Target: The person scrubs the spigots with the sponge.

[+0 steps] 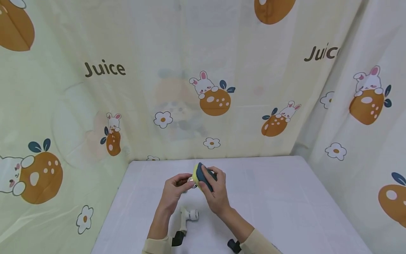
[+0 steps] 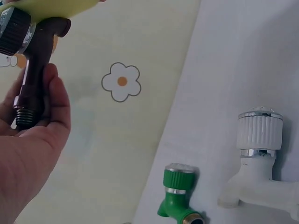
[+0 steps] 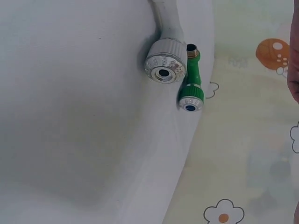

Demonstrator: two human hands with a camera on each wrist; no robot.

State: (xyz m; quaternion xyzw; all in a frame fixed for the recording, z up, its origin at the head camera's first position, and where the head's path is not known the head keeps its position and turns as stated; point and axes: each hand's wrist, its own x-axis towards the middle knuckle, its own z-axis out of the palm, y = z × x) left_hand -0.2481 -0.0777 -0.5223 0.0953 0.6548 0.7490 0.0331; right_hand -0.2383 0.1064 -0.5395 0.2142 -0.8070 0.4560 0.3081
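Observation:
My left hand [image 1: 172, 193] grips a dark brown tap [image 2: 37, 65] by its threaded end, holding it up above the table. A ribbed knob with a chrome cap sits on the tap's other end. My right hand [image 1: 217, 192] holds a sponge [image 1: 203, 178], dark blue on one side and yellow on the other. The yellow side is up against the tap's knob end. In the left wrist view the sponge [image 2: 60, 6] shows only as a yellow strip along the top. Just the edge of the right hand [image 3: 294, 60] enters the right wrist view.
On the white table [image 1: 266, 204] below my hands lies a white tap [image 2: 261, 172] with a ribbed knob. A smaller green tap [image 2: 178, 191] lies beyond it, mostly hidden by the left hand in the head view. A printed curtain [image 1: 142, 106] hangs behind and along both sides.

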